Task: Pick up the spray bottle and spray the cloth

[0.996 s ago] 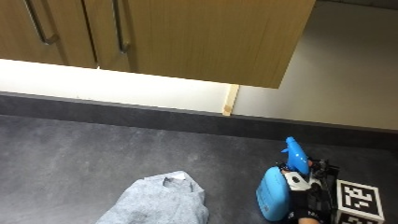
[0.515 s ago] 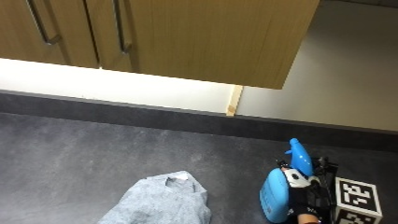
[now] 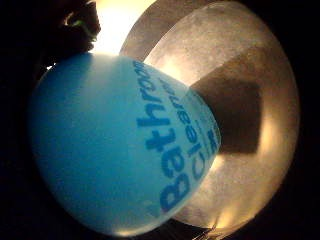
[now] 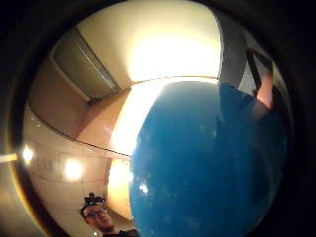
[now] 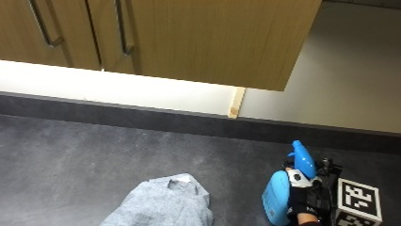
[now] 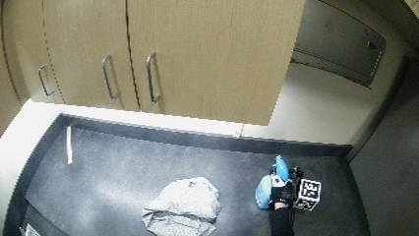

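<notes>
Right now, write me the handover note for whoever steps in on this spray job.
Right hand: the grip is closed round the blue spray bottle, near its neck, with the blue nozzle above the glove.
Bottle: at the right of the dark countertop; its label reads "Bathroom Cleaner" in the little finger side palm view. Whether it has left the surface cannot be told.
Grey cloth: crumpled on the countertop, apart from the bottle.
Done: bottle gripped.
Left: bring the nozzle toward the cloth and spray it.
</notes>
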The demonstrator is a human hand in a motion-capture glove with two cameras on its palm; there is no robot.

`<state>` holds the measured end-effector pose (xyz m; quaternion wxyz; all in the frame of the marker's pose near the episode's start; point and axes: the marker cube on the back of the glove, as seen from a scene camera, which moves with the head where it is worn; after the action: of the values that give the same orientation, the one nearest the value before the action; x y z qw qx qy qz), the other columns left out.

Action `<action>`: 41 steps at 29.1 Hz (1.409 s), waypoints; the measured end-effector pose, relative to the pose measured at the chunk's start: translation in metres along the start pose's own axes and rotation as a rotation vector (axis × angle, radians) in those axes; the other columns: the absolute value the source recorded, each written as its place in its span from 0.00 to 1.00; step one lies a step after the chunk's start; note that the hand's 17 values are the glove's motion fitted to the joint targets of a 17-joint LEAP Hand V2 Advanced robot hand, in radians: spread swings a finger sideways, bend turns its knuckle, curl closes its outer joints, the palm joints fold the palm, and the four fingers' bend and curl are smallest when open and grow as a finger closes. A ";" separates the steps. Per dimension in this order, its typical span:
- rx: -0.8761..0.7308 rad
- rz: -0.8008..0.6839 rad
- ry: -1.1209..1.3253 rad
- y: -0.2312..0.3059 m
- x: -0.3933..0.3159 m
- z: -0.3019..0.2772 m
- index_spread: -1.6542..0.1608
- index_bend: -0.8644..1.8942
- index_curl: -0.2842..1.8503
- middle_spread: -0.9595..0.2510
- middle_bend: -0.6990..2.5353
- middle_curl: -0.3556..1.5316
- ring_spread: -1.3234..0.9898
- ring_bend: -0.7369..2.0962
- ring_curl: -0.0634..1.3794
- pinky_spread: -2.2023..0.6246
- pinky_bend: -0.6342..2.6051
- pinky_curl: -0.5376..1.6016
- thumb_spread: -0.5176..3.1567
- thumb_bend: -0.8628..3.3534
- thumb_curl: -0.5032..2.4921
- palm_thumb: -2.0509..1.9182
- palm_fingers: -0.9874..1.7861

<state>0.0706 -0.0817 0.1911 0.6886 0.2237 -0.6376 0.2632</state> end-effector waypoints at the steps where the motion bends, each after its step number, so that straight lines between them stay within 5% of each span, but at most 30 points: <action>1: -0.004 -0.003 0.000 0.000 0.000 0.000 0.80 0.48 0.33 0.79 0.34 0.42 0.59 0.35 0.27 0.83 0.26 0.36 0.39 0.21 0.38 0.78 0.68; 26: 0.099 -0.062 0.033 -0.019 -0.020 -0.013 0.83 0.49 0.38 0.75 0.34 0.45 0.57 0.33 0.30 0.83 0.24 0.34 0.35 0.20 0.39 0.80 0.73; 41: 0.156 -0.256 0.046 -0.006 -0.129 -0.030 0.83 0.48 0.40 0.75 0.34 0.46 0.56 0.33 0.31 0.82 0.24 0.34 0.34 0.20 0.40 0.80 0.74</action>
<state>0.0908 -0.0767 0.0606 0.7116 0.3500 -0.5653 0.2270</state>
